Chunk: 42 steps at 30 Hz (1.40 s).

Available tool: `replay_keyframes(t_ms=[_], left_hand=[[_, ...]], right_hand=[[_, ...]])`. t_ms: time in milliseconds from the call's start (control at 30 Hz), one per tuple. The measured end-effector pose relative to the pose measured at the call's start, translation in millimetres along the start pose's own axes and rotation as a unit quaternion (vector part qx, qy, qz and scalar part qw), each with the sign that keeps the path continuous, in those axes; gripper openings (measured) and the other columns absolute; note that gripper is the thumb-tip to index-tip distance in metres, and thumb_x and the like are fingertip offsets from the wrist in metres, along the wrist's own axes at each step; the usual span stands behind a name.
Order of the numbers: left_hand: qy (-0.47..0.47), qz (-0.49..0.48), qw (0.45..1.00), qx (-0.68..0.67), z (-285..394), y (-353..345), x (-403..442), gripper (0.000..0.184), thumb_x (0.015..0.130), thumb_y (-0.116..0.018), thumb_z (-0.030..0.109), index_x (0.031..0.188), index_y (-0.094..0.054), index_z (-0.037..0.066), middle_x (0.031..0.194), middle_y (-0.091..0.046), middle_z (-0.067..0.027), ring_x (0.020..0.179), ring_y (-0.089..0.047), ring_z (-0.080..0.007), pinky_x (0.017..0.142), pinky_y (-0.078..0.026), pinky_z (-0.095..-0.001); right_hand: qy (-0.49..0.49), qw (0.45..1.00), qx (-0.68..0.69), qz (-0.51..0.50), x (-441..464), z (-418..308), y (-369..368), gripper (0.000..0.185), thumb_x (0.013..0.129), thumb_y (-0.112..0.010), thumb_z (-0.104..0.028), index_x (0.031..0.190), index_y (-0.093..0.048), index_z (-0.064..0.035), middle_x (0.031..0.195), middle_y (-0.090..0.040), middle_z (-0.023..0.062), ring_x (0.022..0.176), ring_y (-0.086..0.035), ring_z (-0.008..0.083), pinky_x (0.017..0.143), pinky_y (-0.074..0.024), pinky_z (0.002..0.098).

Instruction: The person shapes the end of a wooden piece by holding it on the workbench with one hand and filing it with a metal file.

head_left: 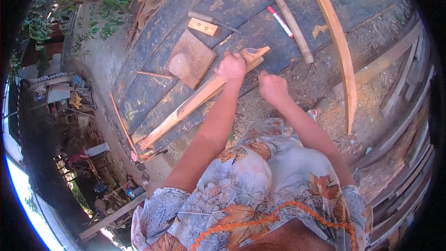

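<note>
My left hand (231, 66) is closed at the far end of a long, shaped wooden piece (200, 96), which lies slanting across the dark plank table (153, 97). My right hand (272, 86) forms a fist just off the table's near edge. A thin dark metal tool (257, 70) runs from the right fist across the wood toward my left fingers. Its exact kind is hard to make out, since my hands cover most of it. Beyond the left hand lies a square wooden board (190, 59), with a small drilled wood block (203, 27) above it.
A handled tool (200, 17) with a thin shank lies behind the block. Right of it are a red-and-white marker (280, 22), a round wooden stick (291, 25) and a long curved wooden piece (341, 49) overhanging the edge. Stacked timber (404, 158) fills the right side.
</note>
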<state>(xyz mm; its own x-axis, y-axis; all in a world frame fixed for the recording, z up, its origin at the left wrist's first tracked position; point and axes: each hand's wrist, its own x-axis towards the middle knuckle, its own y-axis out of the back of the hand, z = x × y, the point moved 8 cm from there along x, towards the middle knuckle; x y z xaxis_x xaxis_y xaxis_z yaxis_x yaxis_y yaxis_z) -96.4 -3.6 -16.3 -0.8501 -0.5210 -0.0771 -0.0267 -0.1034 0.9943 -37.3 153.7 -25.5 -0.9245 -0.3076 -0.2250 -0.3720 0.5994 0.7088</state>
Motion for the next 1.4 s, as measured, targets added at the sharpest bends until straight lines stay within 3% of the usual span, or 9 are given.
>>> replay_keyframes(t_ms=[367,567,733,867,967,1033,1167,1233,1400], left_hand=[[0.002,0.005,1.0,-0.008,2,2,-2,0.034,0.085,-0.039,0.029,0.101,-0.06,0.007,0.084,-0.067,-0.0202,0.083,-0.066,-0.0349,0.086,-0.037,-0.0503],[0.0,0.005,1.0,-0.005,3,0,-1,0.034,0.085,-0.039,0.029,0.1,-0.06,0.007,0.085,-0.067,-0.0196,0.084,-0.065,-0.0351,0.086,-0.037,-0.0498],[0.002,-0.004,1.0,-0.007,1,-1,2,0.035,0.085,-0.039,0.03,0.101,-0.06,0.007,0.086,-0.067,-0.0194,0.085,-0.065,-0.0349,0.085,-0.038,-0.0497],[-0.001,0.009,1.0,-0.004,2,2,0,0.035,0.085,-0.039,0.03,0.101,-0.06,0.007,0.087,-0.067,-0.0194,0.085,-0.065,-0.0342,0.085,-0.038,-0.0495],[0.017,-0.03,0.999,-0.011,0,-3,-1,0.043,0.085,-0.035,0.031,0.115,-0.06,0.011,0.098,-0.066,-0.0212,0.094,-0.063,-0.0362,0.091,-0.036,-0.0534],[-0.005,0.023,1.0,0.003,2,0,1,0.036,0.085,-0.038,0.03,0.103,-0.06,0.008,0.085,-0.067,-0.0196,0.083,-0.066,-0.0339,0.084,-0.039,-0.0495],[-0.002,0.006,1.0,0.001,1,0,2,0.036,0.085,-0.038,0.03,0.103,-0.06,0.008,0.085,-0.067,-0.0197,0.083,-0.066,-0.0344,0.084,-0.039,-0.0498],[-0.006,0.004,1.0,0.001,1,-1,3,0.035,0.085,-0.038,0.029,0.102,-0.06,0.007,0.085,-0.067,-0.0197,0.083,-0.065,-0.0349,0.083,-0.039,-0.0503],[-0.014,0.02,1.0,-0.01,2,-2,1,0.035,0.085,-0.039,0.029,0.101,-0.06,0.007,0.085,-0.067,-0.02,0.083,-0.065,-0.0353,0.084,-0.038,-0.0507]], right_hand=[[-0.04,0.997,-0.033,-0.055,-28,16,0,0.015,0.08,-0.045,-0.006,0.088,-0.055,0.0014,0.076,-0.064,0.0236,0.074,-0.065,0.0391,0.068,-0.0499,0.0485],[-0.005,1.0,0.02,0.021,8,1,-3,0.018,0.079,-0.046,-0.007,0.091,-0.056,0.0014,0.074,-0.064,0.0233,0.074,-0.065,0.0381,0.068,-0.0503,0.0481],[-0.044,0.997,-0.013,-0.056,-42,20,-3,0.017,0.077,-0.047,-0.006,0.09,-0.055,0.0018,0.074,-0.064,0.0237,0.073,-0.065,0.0375,0.068,-0.0504,0.0472],[-0.045,0.997,-0.029,-0.046,-30,21,-6,0.016,0.077,-0.048,-0.006,0.088,-0.055,0.0019,0.073,-0.064,0.0238,0.073,-0.065,0.037,0.067,-0.0507,0.0463],[0.003,1.0,-0.005,0.014,4,-1,0,0.014,0.076,-0.048,-0.005,0.086,-0.055,0.0017,0.073,-0.063,0.0242,0.072,-0.065,0.0364,0.066,-0.0507,0.0459],[0.019,0.998,0.03,0.047,12,-7,3,0.012,0.076,-0.048,-0.005,0.084,-0.055,0.0012,0.072,-0.063,0.0242,0.072,-0.065,0.0359,0.066,-0.0508,0.0456],[0.012,1.0,0.017,0.019,-17,3,3,0.013,0.076,-0.048,-0.005,0.085,-0.055,0.0018,0.073,-0.063,0.0246,0.073,-0.065,0.0365,0.066,-0.0509,0.0457],[-0.045,0.997,-0.015,-0.052,-36,16,-3,0.013,0.076,-0.048,-0.005,0.085,-0.055,0.0023,0.074,-0.064,0.0247,0.073,-0.065,0.0374,0.066,-0.0509,0.046],[-0.022,1.0,0.0,-0.015,-4,8,-3,0.014,0.077,-0.049,-0.007,0.087,-0.055,0.0016,0.075,-0.064,0.0248,0.074,-0.065,0.0377,0.067,-0.0509,0.0463]])
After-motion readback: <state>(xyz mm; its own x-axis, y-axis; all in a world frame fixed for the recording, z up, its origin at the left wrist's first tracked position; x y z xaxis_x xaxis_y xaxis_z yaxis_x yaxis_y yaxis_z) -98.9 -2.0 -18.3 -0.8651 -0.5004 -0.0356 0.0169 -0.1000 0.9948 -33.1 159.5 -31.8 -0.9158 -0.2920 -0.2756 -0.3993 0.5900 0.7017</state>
